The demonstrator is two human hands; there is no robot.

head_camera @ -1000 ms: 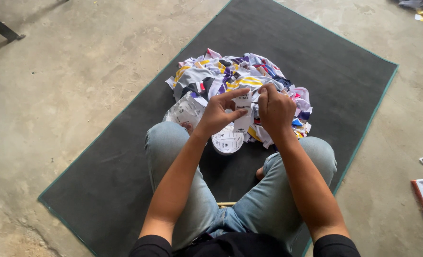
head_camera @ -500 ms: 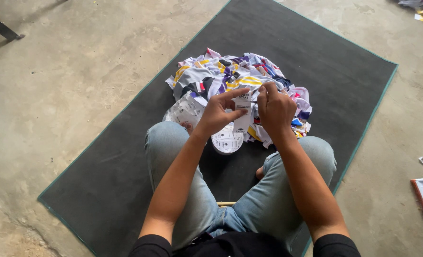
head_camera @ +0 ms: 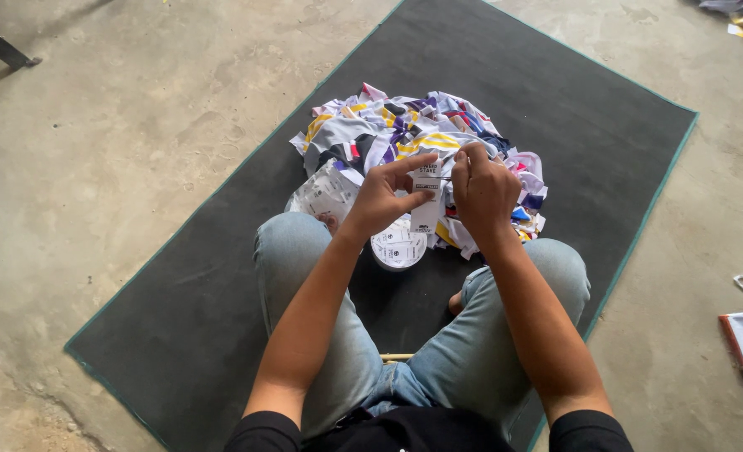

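Paper tag [head_camera: 427,201], white and narrow, hangs between both hands above the far pile of colourful fabric scraps [head_camera: 413,134] on the dark mat [head_camera: 555,109]. The left hand [head_camera: 380,201] pinches its left edge; the right hand [head_camera: 482,191] is curled closed, its grip hidden behind the knuckles.

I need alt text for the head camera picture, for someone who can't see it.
A seated person's left hand and right hand hold a small white paper tag above a pile of colourful printed fabric pieces on a dark green mat. The mat lies on a concrete floor.
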